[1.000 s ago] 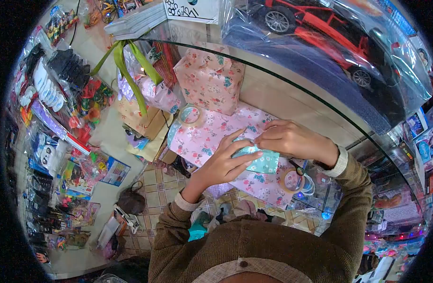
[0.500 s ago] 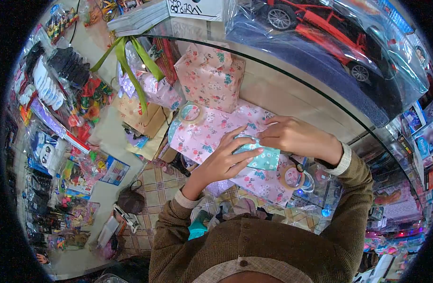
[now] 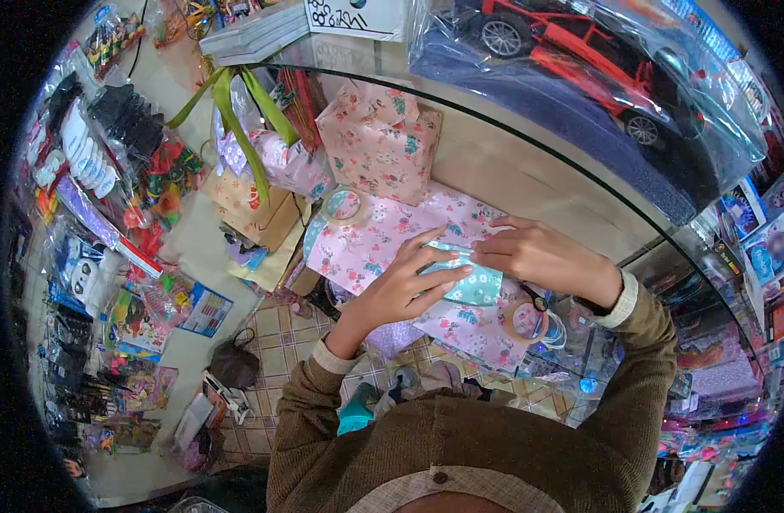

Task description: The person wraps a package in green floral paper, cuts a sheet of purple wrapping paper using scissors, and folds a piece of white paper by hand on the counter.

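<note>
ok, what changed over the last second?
Right hand shifted slightly right, its fingers a bit straighter by the teal paper; can't tell if it let go of anything. Left hand stays on the teal paper; the pink sheet and tape rolls stayed put.

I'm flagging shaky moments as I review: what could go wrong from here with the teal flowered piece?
1. The left hand and right hand are both at the teal flowered piece, so uneven pressure might crease it or pull it askew.
2. It lies over the pink flowered paper, which could shift or wrinkle if dragged along.
3. The lower tape roll, near the right wrist, might get knocked.
</note>
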The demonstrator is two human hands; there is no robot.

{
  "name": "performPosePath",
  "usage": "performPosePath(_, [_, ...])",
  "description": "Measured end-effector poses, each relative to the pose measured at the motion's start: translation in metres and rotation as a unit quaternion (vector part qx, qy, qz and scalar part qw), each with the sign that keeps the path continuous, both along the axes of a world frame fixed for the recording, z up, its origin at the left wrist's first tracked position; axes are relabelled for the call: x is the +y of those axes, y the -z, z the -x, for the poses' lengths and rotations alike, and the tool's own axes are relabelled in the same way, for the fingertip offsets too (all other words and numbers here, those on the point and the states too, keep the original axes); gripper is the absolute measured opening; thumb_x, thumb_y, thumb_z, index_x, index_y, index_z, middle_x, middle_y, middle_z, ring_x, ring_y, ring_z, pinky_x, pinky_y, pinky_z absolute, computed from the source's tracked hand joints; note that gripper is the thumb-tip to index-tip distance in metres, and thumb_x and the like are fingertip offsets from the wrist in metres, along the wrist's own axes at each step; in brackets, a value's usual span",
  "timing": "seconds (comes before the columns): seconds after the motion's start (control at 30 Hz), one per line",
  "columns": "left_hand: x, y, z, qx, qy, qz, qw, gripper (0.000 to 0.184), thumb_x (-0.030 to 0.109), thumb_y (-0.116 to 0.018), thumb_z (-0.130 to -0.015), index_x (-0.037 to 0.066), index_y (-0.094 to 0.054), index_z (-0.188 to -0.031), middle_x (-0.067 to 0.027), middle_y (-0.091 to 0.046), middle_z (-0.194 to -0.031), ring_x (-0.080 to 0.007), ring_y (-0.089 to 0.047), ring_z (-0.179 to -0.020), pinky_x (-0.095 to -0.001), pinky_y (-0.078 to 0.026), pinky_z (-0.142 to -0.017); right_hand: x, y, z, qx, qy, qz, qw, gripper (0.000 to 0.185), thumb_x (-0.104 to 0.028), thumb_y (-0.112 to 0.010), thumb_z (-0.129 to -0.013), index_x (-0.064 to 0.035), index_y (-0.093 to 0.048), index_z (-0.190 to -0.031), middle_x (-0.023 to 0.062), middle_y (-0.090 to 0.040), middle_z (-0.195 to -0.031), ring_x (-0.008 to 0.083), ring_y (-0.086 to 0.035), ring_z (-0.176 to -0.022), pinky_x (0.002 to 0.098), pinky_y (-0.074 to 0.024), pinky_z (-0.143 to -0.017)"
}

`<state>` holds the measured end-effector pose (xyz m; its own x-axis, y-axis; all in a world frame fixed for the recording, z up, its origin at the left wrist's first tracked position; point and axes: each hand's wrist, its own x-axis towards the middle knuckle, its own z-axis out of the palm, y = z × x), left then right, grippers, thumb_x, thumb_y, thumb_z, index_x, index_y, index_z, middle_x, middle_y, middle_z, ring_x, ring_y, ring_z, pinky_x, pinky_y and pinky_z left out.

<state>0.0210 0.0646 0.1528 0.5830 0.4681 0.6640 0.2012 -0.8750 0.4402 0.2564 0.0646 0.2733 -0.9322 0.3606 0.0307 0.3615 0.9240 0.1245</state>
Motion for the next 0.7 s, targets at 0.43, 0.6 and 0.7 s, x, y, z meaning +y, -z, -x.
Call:
performPosePath(0.43, [0.005, 0.002, -0.001, -0.009, -0.033, 0.015, 0.999, 0.037, 0.016, -0.069, -0.082, 0.013, -0.065, -0.119, -0.0108, -0.055, -0.123, -0.0382, -0.041, -0.128, -0.0514, -0.033, -0.108, -0.007, 0.038, -0.034, 0.223, 0.075, 0.134, 0.963, 0.042, -0.008, -0.058, -0.078, -0.0031, -0.060, -0.120, 0.0193, -0.066, -0.100, 0.0349, -0.063, -0.094, 0.0435, -0.0507, -0.087])
performPosePath(0.6, [0.000, -0.005, -0.006, -0.051, -0.058, 0.055, 0.996, 0.042, 0.017, -0.073, -0.079, 0.005, -0.063, -0.118, -0.0138, -0.055, -0.124, -0.0367, -0.045, -0.124, -0.0472, -0.038, -0.104, -0.013, 0.040, -0.033, 0.274, 0.162, 0.195, 0.928, 0.052, -0.022, -0.067, -0.078, -0.0014, -0.054, -0.124, 0.0204, -0.064, -0.104, 0.0368, -0.064, -0.092, 0.0420, -0.0501, -0.087])
performPosePath(0.7, [-0.009, -0.011, -0.007, -0.093, -0.080, 0.104, 0.987, 0.042, 0.015, -0.073, -0.079, 0.003, -0.062, -0.117, -0.0162, -0.055, -0.123, -0.0341, -0.048, -0.121, -0.0429, -0.040, -0.101, -0.025, 0.047, -0.017, 0.328, 0.189, 0.195, 0.905, 0.064, -0.030, -0.073, -0.076, -0.0023, -0.049, -0.129, 0.0199, -0.061, -0.114, 0.0361, -0.062, -0.098, 0.0413, -0.0493, -0.088])
